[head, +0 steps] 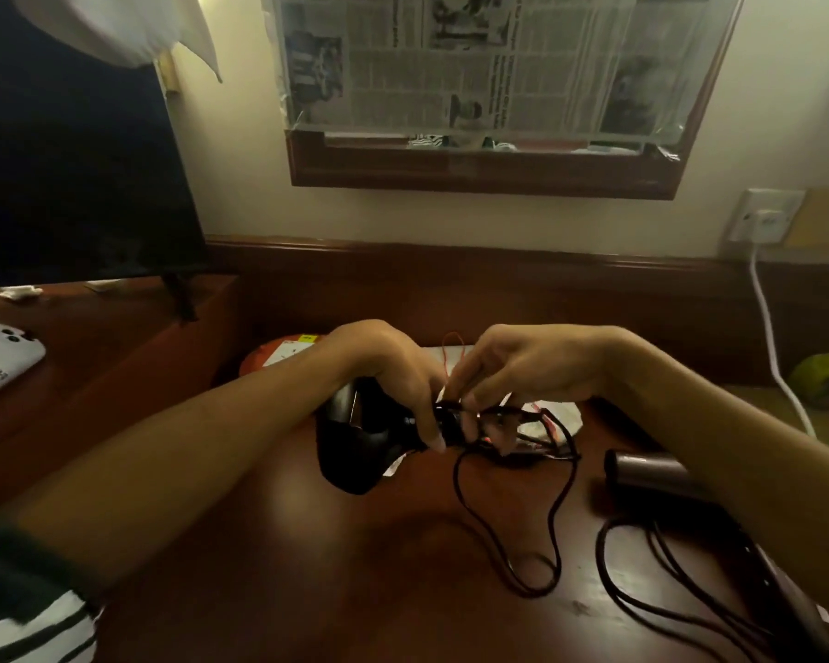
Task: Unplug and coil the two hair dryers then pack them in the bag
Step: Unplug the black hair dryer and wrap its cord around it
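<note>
A dim room with a cream wall, a newspaper-covered mirror [484, 83] and a glossy dark wood tabletop [307, 567] fills my view. My left hand [393, 370] is closed around the handle of the black hair dryer [350, 442], held just above the tabletop, while my right hand [522, 370] sits almost touching it, fingertips pinched on the black cord [553, 509] bunched at the handle — the rest of it trails down in a loose loop on the wood. The second hair dryer [652, 476] lies on the tabletop to the right under my forearm, its own cord [642, 610] sprawled beside it, and a white cable [769, 346] hangs from the wall socket [762, 217].
</note>
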Tool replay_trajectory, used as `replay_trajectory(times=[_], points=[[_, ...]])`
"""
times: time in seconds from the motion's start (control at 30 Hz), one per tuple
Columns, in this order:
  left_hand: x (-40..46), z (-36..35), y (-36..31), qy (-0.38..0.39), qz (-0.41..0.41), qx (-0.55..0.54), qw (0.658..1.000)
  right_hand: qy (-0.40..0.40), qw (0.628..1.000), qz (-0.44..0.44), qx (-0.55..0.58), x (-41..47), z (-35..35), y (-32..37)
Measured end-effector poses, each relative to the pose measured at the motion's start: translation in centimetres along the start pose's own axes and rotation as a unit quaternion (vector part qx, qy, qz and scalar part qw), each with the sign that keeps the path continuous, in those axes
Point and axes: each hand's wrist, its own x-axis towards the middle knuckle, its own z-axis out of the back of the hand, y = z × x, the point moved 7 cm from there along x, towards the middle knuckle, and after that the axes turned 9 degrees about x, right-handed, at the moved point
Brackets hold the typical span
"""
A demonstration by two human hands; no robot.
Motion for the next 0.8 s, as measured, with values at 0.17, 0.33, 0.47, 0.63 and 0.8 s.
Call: replay_trajectory(times=[0.17,0.33,0.47,0.63,0.8], points=[[-1.9,2.1,3.3,-0.080,-0.003,-0.076,0.994,-0.041,0.999,0.008,-0.015,-0.7,-2.1,-0.9],[-6.2,3.9,6.8,-0.161,-0.055,-0.266,0.949,-0.139,0.976,0.136,0.103,-2.0,-3.8,-3.8],[-7.0,3.3,5.6,-0.120,-0.125,-0.290,0.941,-0.161,0.951,0.176,0.197,-2.7,-2.9,-6.0],[-7.2,3.2,3.0,-0.094,-0.189,-0.310,0.927,-0.153,0.969,0.077,0.176,0.5,-2.7,-9.5],[-6.9,0.4,-2.7,0.016,-0.143,-0.153,0.978,-0.126,0.977,-0.009,0.174,3.5,0.7,-12.2]])
